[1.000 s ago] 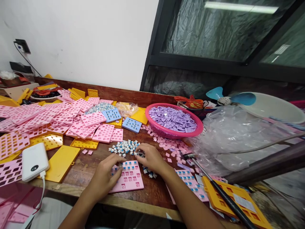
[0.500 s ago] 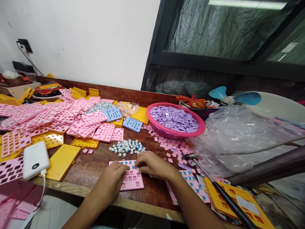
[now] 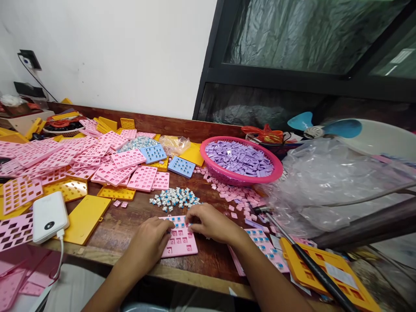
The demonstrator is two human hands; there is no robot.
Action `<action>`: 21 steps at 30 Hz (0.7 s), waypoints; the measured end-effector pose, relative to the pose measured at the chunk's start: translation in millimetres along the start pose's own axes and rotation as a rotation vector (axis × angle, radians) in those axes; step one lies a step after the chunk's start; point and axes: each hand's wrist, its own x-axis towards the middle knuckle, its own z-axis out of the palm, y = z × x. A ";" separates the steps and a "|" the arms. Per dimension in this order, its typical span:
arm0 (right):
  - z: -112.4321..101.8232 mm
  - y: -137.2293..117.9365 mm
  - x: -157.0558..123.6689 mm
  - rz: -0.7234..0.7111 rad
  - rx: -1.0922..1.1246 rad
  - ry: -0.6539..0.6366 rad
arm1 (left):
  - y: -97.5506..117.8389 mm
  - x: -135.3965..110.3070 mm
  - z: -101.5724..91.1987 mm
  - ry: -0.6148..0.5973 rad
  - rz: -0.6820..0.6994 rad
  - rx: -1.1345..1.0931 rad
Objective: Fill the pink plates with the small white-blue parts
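A pink keypad plate with square sockets lies near the table's front edge. Blue-and-white key switches sit in its far rows, while the near sockets are bare. My left hand is closed over the plate's left side, its fingers curled and partly hidden. At the far right corner of the plate, my right hand has thumb and fingertips drawn together over the switch row; whatever is between them is hidden. Just beyond the plate lies a heap of loose switches.
A pink basket of purple pieces stands behind, with pink keycaps scattered beside it. Pink plates pile up at left, near a white power bank. A black-handled tool crosses a yellow tray at right.
The camera view has shifted slightly. Both hands stay at the same plate, and my right fingers remain at its far right corner with little visible movement.
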 end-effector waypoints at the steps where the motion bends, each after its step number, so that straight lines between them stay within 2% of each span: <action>1: 0.8 -0.6 0.9 -0.003 -0.005 0.008 | -0.4 0.5 -0.5 -0.001 0.003 -0.004; 8: 4.9 -4.0 0.7 -0.105 -0.001 -0.025 | -0.6 0.4 0.3 0.016 -0.006 0.075; 14: 3.9 -7.7 -2.6 0.008 -0.097 0.051 | 0.5 0.9 1.9 0.020 0.012 0.121; 21: 6.1 -10.2 -1.5 -0.018 -0.227 0.045 | 3.5 4.4 -1.8 -0.012 0.003 0.136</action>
